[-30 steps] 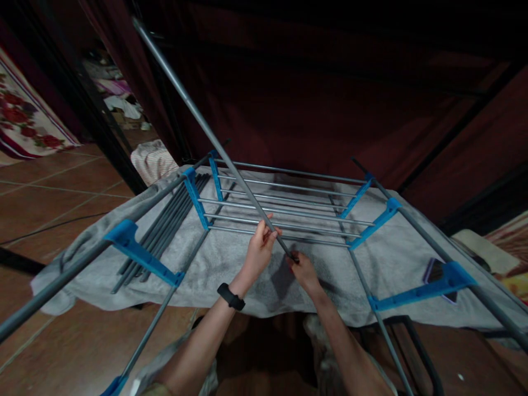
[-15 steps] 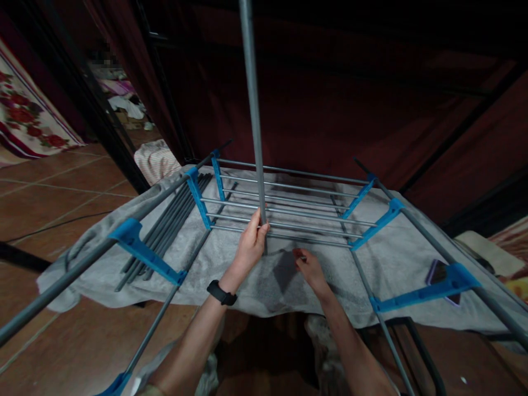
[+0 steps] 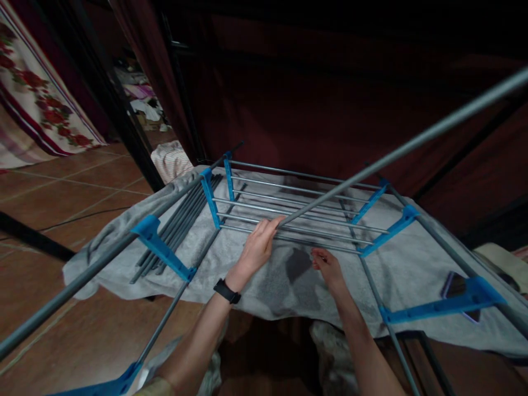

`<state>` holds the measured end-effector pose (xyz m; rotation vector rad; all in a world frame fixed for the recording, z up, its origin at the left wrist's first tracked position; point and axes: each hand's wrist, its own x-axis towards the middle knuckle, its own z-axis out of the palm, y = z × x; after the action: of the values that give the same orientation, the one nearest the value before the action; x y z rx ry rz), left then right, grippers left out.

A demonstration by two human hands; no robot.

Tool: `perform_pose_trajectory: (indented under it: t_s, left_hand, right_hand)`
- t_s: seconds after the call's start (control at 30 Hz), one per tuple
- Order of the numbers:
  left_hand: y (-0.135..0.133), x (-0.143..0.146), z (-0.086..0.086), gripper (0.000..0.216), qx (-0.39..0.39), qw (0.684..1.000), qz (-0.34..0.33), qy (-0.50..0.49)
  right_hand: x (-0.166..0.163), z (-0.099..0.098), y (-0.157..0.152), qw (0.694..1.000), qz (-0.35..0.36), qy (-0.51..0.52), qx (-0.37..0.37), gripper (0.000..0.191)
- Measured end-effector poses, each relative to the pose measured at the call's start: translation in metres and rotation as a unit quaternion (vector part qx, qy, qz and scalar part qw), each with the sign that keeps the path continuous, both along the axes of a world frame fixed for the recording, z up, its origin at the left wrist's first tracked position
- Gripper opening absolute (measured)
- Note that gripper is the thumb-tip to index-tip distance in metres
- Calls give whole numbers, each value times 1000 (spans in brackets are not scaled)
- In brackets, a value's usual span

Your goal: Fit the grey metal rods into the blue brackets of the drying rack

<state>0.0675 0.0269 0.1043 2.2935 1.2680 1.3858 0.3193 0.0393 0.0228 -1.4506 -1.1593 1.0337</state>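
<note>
my left grip (image 3: 259,242) is closed round one rod (image 3: 371,169) near its low end, above the cloth's (image 3: 256,294) front middle; rod slants up right past the back edge, probably angled to clear the rack (image 3: 247,205). right grip (image 3: 329,268) near the front edge, fingers curled, can't tell if holding anything. spare rods (image 3: 181,224) bunched along left edge, likely for reach.
</note>
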Motion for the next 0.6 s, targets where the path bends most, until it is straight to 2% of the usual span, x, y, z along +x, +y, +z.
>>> perform_pose_trajectory:
  t_s: [0.17, 0.3, 0.6]
  left_hand:
    - [2, -14, -15, 64, -13, 996, 12, 91]
    - [3, -25, -27, 66, -37, 988, 16, 148]
    - [8, -42, -47, 70, -89, 973, 12, 211]
  right_hand:
    - [9, 4, 2, 1000, -23, 1, 8, 53]
    - [15, 4, 3, 998, -44, 32, 4, 50]
    - [25, 8, -6, 990, -47, 135, 5, 36]
